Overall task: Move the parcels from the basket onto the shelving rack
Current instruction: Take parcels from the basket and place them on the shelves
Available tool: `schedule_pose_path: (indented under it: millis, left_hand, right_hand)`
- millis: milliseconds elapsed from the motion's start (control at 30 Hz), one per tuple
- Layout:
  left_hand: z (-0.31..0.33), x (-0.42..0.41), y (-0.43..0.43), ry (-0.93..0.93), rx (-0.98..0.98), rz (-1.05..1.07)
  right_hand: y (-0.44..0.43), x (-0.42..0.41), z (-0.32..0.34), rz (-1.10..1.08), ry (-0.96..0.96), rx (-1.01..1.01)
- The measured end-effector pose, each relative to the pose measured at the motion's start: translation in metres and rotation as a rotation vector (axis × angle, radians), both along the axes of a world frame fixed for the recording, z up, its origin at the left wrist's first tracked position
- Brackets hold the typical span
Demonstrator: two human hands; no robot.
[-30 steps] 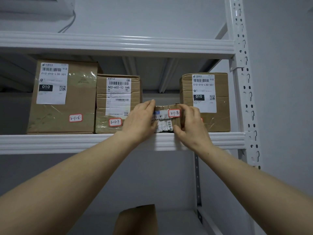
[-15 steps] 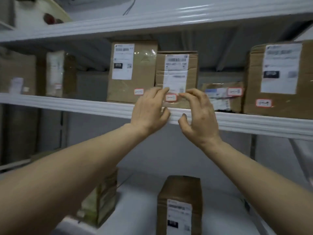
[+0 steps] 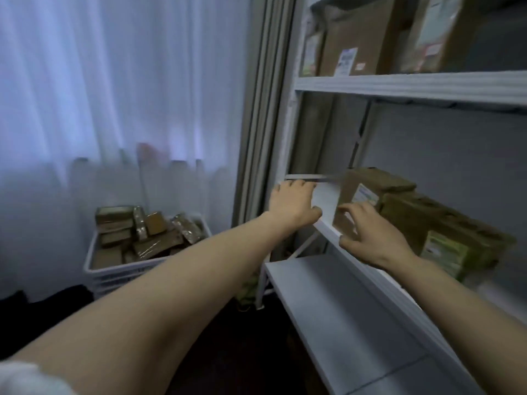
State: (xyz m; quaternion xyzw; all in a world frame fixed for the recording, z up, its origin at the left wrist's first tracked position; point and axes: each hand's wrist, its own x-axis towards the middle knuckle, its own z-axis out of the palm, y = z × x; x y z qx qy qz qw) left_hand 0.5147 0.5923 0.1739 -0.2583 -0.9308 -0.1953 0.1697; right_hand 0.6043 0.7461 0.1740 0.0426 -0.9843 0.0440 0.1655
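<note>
White sleeve fabric (image 3: 22, 377) shows blurred at the bottom left corner, nearest the camera. Two bare forearms reach out from there toward the shelving rack (image 3: 289, 132) on the right. Under the right forearm lies the lower shelf (image 3: 342, 315), a pale grey board above a dark floor (image 3: 242, 352).

Further out, the left hand (image 3: 293, 206) is palm down with its fingers stretched forward over the left end of the middle shelf (image 3: 325, 201); it is released and grasps nothing. The right hand (image 3: 370, 238) is at the front edge of the same shelf, fingers spread and loosely bent, also holding nothing. Its fingertips are just in front of a brown box (image 3: 370, 189); the blur hides whether they touch it. That box stands upright on the middle shelf with a pale label on its face, and a second box (image 3: 445, 232) sits right beside it, further along the shelf.

Beyond the left forearm, on the floor, stands the white basket (image 3: 94, 263), well apart from both hands. A heap of brown parcels (image 3: 142, 235) fills it, some wrapped in shiny tape.

Higher up, the top shelf (image 3: 413, 86) carries more labelled cartons (image 3: 359, 32). A pale curtain (image 3: 114, 81) hangs behind the basket.
</note>
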Motion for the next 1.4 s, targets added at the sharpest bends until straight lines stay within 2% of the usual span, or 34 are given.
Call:
schedule_pose_path:
  millis: [167,467,700,1067,1233,1400]
  left_hand:
    - [-0.071,-0.074,-0.117,-0.199,-0.130,0.172]
    - [-0.171,-0.171,-0.283,-0.469,-0.175,0.444]
    - [-0.224,-0.249,-0.364,-0.646,-0.135,0.600]
    - [-0.280,-0.390,-0.473,-0.860,0.000,0.927]
    - [-0.325,-0.429,-0.508,-1.004,0.151,1.038]
    - [-0.375,-0.476,-0.543,-1.109,0.208,1.034]
  right_hand:
    - [-0.103,-0.105,-0.057,0.099,-0.190,-0.076]
    - [-0.258,-0.249,-0.144,0.227,-0.433,-0.165]
    - [-0.323,-0.364,-0.202,0.297,-0.592,-0.163]
    - [-0.428,-0.578,-0.276,0.358,-0.872,-0.371]
    - [-0.478,-0.621,-0.327,0.365,-1.046,-0.375]
    - [-0.531,-0.657,-0.381,0.286,-1.182,-0.489]
